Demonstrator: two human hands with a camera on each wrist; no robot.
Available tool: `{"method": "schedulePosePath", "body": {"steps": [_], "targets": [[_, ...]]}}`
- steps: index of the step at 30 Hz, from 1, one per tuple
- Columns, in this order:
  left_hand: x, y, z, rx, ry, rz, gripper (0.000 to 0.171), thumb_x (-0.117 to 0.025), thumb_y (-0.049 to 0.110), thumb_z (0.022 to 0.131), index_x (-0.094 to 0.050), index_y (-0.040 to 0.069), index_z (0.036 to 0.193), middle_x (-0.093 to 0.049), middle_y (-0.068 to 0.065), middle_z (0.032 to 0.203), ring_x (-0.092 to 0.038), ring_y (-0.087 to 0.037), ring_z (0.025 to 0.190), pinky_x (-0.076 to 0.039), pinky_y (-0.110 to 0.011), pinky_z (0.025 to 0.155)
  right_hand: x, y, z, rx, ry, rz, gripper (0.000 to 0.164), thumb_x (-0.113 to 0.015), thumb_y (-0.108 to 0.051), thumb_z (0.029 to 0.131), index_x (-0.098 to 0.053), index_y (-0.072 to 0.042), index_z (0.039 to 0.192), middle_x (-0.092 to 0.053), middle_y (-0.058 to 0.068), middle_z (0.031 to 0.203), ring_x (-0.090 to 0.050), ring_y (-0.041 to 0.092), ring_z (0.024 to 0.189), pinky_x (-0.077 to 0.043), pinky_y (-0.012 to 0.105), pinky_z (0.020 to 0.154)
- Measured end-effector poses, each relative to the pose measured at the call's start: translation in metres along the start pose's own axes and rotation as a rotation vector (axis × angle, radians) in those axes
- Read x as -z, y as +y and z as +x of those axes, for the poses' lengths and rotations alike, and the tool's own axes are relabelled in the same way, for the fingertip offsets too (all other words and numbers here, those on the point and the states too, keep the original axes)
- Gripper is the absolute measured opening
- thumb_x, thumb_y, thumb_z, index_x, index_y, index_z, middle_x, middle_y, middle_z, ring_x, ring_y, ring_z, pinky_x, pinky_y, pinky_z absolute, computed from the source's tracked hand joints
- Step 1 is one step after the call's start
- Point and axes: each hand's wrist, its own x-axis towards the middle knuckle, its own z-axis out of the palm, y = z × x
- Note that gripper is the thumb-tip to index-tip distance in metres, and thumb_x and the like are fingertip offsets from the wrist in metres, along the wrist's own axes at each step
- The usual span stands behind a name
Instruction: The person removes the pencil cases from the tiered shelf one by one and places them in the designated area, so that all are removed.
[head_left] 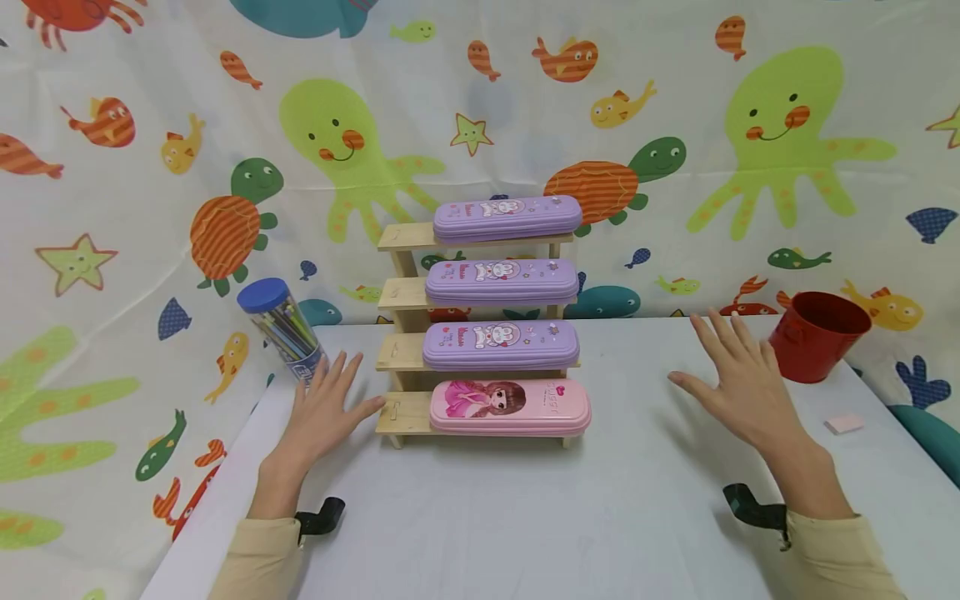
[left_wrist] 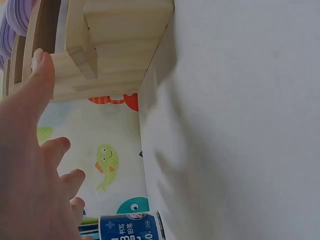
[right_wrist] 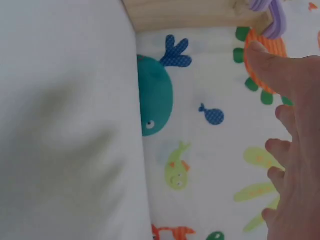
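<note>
In the head view a stepped wooden rack [head_left: 405, 353] stands on the white table. Its three upper steps each bear a purple pencil case, the top [head_left: 507, 218], the second [head_left: 501, 282] and the third [head_left: 500, 345]. A pink pencil case [head_left: 510, 407] with a doll picture lies on the lowest step. My left hand [head_left: 317, 421] hovers with spread fingers left of the rack, thumb near the lowest step. Behind its fingertips stands a blue-lidded clear tub of pencils [head_left: 285, 329]. My right hand [head_left: 746, 387], fingers spread and holding nothing, is above the table beside a red bucket [head_left: 817, 336].
A small pink eraser [head_left: 844, 424] lies near the table's right edge. Behind the table hangs a white curtain [head_left: 487, 108] printed with sea animals. The white tabletop [head_left: 525, 517] spreads in front of the rack. Each wrist wears a small black camera.
</note>
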Motion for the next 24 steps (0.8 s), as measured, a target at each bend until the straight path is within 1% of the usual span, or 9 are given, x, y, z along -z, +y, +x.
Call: {"method": "schedulePosePath", "body": {"steps": [5,10,14,19,24], "targets": [[-0.001,0.005,0.001,-0.022,-0.007,-0.01,0.096,-0.046,0.076,0.089,-0.012,0.021,0.161,-0.01,-0.016,0.168,0.002,-0.044,0.154,0.001,-0.073,0.115,0.006,-0.014,0.001,0.022,0.006,0.006,0.088,-0.06,-0.056,0.092,-0.013,-0.025,0.161,-0.013,0.015,0.167,0.002,0.036,0.156,0.003,0.068,0.119],[-0.002,0.009,0.002,-0.034,-0.012,-0.008,0.096,-0.048,0.075,0.089,-0.012,0.023,0.161,-0.01,-0.015,0.168,0.001,-0.044,0.154,0.001,-0.073,0.116,0.01,-0.028,0.002,0.059,0.009,-0.02,0.091,-0.063,-0.056,0.09,-0.013,-0.026,0.161,-0.013,0.013,0.168,0.001,0.035,0.156,0.0,0.068,0.12],[-0.005,0.012,0.002,-0.048,-0.014,-0.015,0.094,-0.047,0.075,0.089,-0.014,0.023,0.161,-0.011,-0.014,0.168,-0.001,-0.043,0.154,0.001,-0.071,0.117,0.012,-0.038,0.002,0.114,0.02,-0.027,0.093,-0.067,-0.054,0.088,-0.017,-0.025,0.16,-0.015,0.011,0.167,-0.004,0.036,0.156,-0.003,0.069,0.119],[-0.008,0.016,0.001,-0.059,-0.021,-0.034,0.096,-0.046,0.075,0.089,-0.017,0.018,0.161,-0.013,-0.014,0.167,-0.003,-0.043,0.154,0.0,-0.07,0.118,0.012,-0.053,0.001,0.181,0.028,-0.003,0.094,-0.07,-0.052,0.086,-0.019,-0.025,0.16,-0.017,0.01,0.167,-0.006,0.034,0.156,-0.003,0.068,0.12],[-0.011,0.017,0.002,-0.058,-0.026,-0.06,0.099,-0.048,0.075,0.089,-0.019,0.011,0.16,-0.013,-0.013,0.168,-0.004,-0.041,0.154,-0.001,-0.07,0.118,0.008,-0.072,-0.001,0.218,-0.005,0.025,0.094,-0.072,-0.052,0.085,-0.02,-0.028,0.16,-0.019,0.008,0.167,-0.011,0.034,0.155,-0.007,0.069,0.119]]}}
